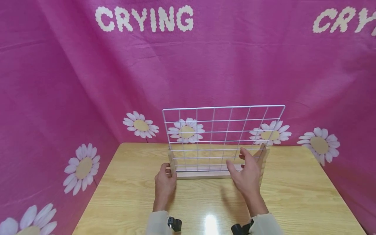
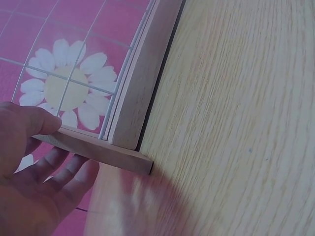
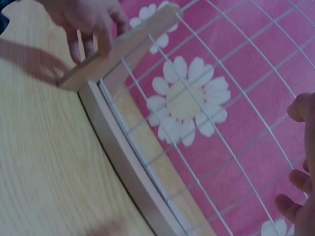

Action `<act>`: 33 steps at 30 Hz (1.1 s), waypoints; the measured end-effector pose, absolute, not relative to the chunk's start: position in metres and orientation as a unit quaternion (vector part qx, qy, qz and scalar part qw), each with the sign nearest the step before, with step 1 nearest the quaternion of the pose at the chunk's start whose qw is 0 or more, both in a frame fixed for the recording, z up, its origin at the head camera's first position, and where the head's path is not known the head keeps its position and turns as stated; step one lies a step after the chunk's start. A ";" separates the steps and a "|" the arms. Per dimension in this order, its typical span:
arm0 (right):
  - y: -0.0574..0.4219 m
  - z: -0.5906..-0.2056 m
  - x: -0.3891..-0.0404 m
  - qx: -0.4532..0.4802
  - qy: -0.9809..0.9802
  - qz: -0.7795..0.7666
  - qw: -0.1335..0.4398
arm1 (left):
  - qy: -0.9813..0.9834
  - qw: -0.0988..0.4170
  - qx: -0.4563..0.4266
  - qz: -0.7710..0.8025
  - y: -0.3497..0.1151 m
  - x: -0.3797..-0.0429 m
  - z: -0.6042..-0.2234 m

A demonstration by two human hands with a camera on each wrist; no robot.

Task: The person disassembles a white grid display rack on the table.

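Observation:
A white wire grid panel [image 1: 223, 107] stands upright in a wooden frame, its lower edge along a wooden base bar [image 1: 202, 176]. My left hand [image 1: 165, 184] pinches the left wooden side piece [image 2: 113, 155], thumb on one face and fingers on the other. In front of the grid's right part is my right hand [image 1: 246, 178], thumb and fingers spread apart and nothing held between them. The right wrist view shows the fingertips [image 3: 298, 108] beside the wires; whether they touch cannot be made out. Beyond that hand stands the right wooden side piece [image 1: 264, 160].
The frame stands on a light wood-grain table [image 1: 132, 195], near its back edge. A pink cloth [image 1: 223, 71] with white daisies and lettering hangs behind and at the sides. Dark wrist cameras [image 1: 176, 224] sit at both sleeves.

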State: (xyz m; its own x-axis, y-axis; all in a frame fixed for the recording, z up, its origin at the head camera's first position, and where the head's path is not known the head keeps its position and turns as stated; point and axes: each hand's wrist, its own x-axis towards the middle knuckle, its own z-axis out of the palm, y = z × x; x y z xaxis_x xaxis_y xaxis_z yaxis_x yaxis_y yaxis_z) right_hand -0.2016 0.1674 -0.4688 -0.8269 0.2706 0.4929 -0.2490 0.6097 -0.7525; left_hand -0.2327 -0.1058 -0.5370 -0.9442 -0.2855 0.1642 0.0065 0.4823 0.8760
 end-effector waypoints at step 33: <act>0.113 -0.452 -0.241 -0.035 -0.793 0.519 0.315 | -0.848 0.128 0.071 -0.509 -0.109 -0.232 -0.538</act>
State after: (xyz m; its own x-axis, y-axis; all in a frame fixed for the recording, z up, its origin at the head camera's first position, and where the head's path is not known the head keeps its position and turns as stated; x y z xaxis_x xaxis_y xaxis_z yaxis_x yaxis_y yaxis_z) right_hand -0.2410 0.1125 -0.4518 -0.7985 0.3835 0.4640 -0.2719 0.4580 -0.8464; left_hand -0.2319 -0.1088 -0.5383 -0.9574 -0.2499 0.1451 0.0106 0.4713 0.8819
